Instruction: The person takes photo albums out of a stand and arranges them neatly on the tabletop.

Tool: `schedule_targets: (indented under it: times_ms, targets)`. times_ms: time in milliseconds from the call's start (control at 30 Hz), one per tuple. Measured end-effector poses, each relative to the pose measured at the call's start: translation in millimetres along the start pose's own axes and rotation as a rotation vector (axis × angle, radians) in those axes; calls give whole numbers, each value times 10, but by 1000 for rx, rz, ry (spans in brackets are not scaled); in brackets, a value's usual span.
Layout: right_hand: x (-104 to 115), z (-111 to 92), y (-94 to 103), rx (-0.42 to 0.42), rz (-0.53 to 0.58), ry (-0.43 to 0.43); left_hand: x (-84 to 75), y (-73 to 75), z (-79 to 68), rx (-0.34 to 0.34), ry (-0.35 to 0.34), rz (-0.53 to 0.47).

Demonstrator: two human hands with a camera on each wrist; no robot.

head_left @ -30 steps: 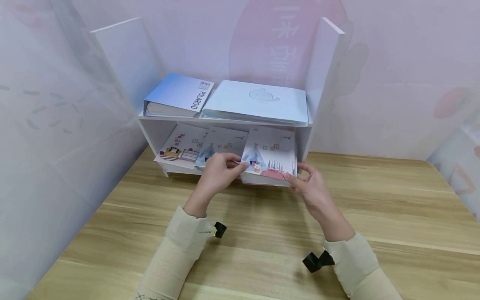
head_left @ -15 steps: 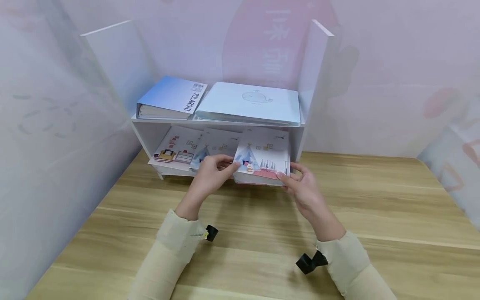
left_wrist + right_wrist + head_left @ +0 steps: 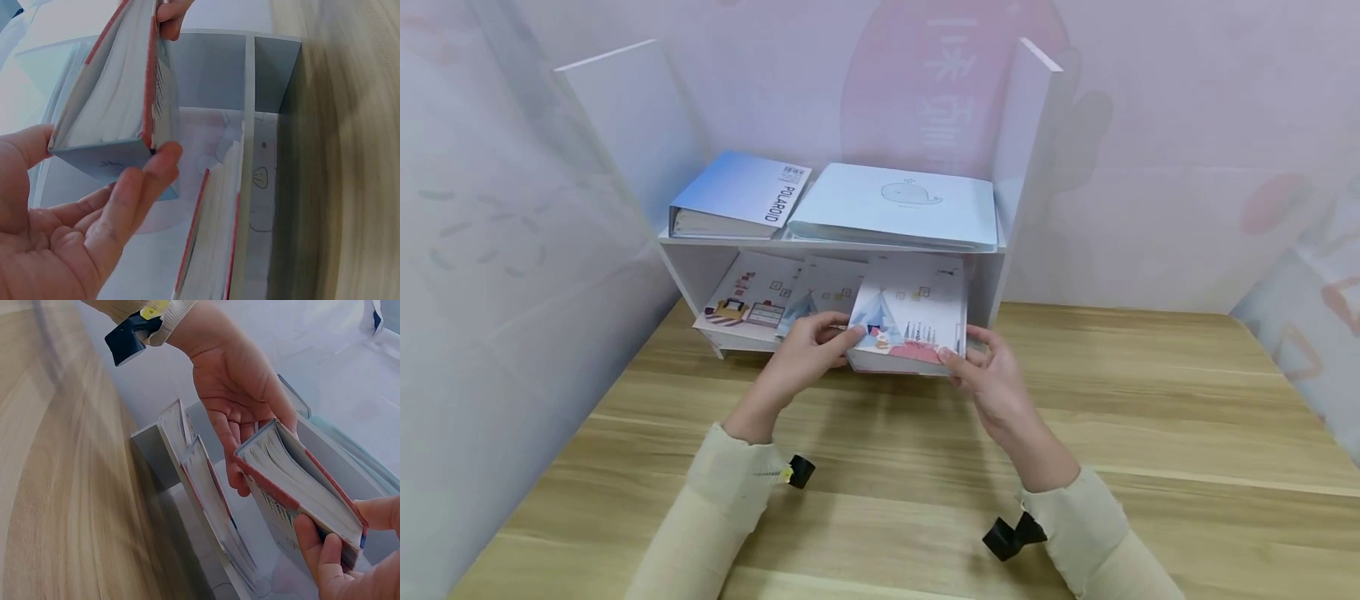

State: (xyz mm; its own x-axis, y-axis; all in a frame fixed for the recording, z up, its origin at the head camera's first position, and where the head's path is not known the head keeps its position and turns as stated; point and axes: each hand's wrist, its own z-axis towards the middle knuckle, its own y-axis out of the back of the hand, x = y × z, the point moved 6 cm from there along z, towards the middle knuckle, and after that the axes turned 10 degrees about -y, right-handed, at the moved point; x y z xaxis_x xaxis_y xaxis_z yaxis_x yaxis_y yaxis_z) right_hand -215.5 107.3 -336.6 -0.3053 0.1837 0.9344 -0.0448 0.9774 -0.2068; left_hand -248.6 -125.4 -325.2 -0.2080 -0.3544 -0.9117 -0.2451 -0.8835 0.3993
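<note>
A thick photo album (image 3: 917, 312) with a tent picture on its white cover sits between both hands at the front of the lower shelf, raised above the shelf floor. My left hand (image 3: 808, 350) pinches its left front corner, thumb on the cover and fingers underneath. At the right front corner, my right hand (image 3: 996, 383) grips it the same way. The left wrist view shows its page edges (image 3: 109, 100) between red-trimmed covers. Beside it lie a similar tent album (image 3: 823, 287), partly hidden, and an album with a yellow-and-purple picture (image 3: 752, 292).
A white two-level shelf (image 3: 850, 244) stands on the wooden table (image 3: 1112, 400). On top lie a blue POLAROID album (image 3: 741, 192) and a pale blue whale album (image 3: 865, 204). Upright side panels (image 3: 1026, 125) flank them, with a printed cloth backdrop (image 3: 1187, 167) behind.
Both hands have carried the tent album slightly left, widening the gap to the shelf's right wall. The grip is unchanged. The whole head view has also shifted a little.
</note>
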Motion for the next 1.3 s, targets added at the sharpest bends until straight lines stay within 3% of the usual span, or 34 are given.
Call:
schedule_targets:
  times_ms: [300, 600, 900, 1300]
  targets:
    - [-64, -15, -118, 27, -45, -1, 128, 104, -87, 42, 22, -63]
    - [-149, -49, -286, 67, -84, 9, 172, 267, -228, 79, -56, -54]
    - [-239, -97, -370, 82, -114, 0, 211, 343, -332, 105, -76, -79]
    - [-308, -133, -492, 199, -117, 2, 242, 483, -446, 138, -88, -51]
